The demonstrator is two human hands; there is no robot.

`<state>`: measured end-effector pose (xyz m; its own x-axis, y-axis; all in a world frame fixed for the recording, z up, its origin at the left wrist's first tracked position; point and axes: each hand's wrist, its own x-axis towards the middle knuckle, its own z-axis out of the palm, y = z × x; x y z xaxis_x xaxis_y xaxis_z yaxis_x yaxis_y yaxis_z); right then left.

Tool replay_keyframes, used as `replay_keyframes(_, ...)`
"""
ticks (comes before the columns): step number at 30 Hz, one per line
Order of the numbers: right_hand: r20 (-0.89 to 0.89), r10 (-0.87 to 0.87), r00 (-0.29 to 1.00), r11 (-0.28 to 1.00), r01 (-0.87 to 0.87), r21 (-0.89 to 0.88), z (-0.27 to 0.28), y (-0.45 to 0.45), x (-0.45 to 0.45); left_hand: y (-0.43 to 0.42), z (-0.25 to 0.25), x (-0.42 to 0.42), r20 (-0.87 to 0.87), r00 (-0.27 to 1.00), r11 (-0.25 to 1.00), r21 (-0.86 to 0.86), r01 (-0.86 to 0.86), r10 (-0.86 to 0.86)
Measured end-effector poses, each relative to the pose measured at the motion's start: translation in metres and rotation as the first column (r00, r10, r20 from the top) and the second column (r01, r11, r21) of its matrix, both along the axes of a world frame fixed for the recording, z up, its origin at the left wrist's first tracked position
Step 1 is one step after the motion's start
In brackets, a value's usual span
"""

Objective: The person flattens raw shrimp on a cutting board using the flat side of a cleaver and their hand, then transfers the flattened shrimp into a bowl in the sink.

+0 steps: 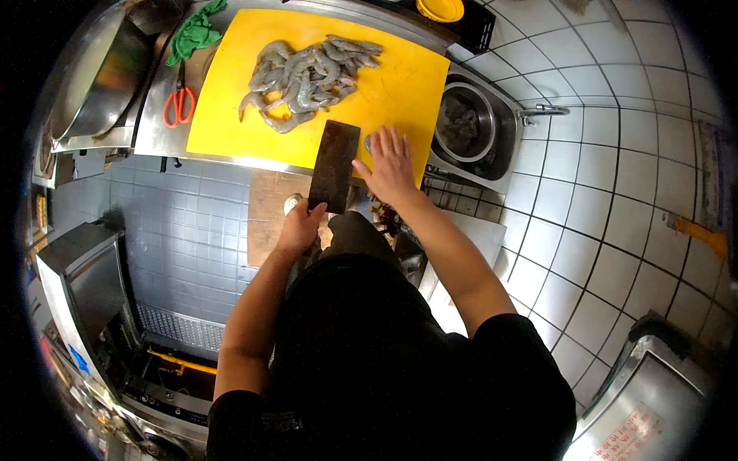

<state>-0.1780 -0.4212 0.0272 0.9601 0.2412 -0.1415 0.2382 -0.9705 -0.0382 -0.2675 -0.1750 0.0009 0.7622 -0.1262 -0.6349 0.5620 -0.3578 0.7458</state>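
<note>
My left hand (pixel 302 227) is closed around the handle of a broad, dark cleaver (pixel 335 165). The cleaver's blade reaches over the near edge of a yellow cutting board (pixel 223 107). On the board's right side, my right hand (pixel 392 165) lies with its fingers stretched out and its thumb spread toward the blade. A small grey piece, apparently a shrimp (pixel 368 144), shows beside its fingers; the rest of that piece is hidden. A heap of raw grey shrimp (pixel 307 75) covers the upper middle of the board.
Orange-handled scissors (pixel 180 106) and a green cloth (pixel 196 32) lie left of the board. A large metal pot (pixel 98 77) stands farther left. At right, a metal bowl (pixel 490 127) with dark contents sits in the sink (pixel 503 165), below a faucet (pixel 544 111). A yellow bowl (pixel 440 9) is at the back.
</note>
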Motion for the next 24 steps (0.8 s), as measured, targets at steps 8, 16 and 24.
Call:
replay_keyframes(8, -0.056, -0.025, 0.998, 0.999, 0.028, 0.042, -0.019, 0.005, -0.014, -0.002, -0.005, 0.005, -0.011, 1.0, 1.0, -0.027, 0.006, -0.006)
replay_keyframes(16, -0.049, -0.032, 0.998, 0.999, 0.034, 0.033, -0.021, 0.002, -0.015, -0.009, -0.023, 0.006, 0.189, 0.982, 0.999, -0.037, 0.003, 0.004)
replay_keyframes(24, -0.067, -0.024, 0.997, 0.996, 0.029, 0.088, -0.023, -0.001, -0.014, -0.015, 0.0, 0.039, -0.013, 0.999, 0.998, -0.048, 0.034, -0.035)
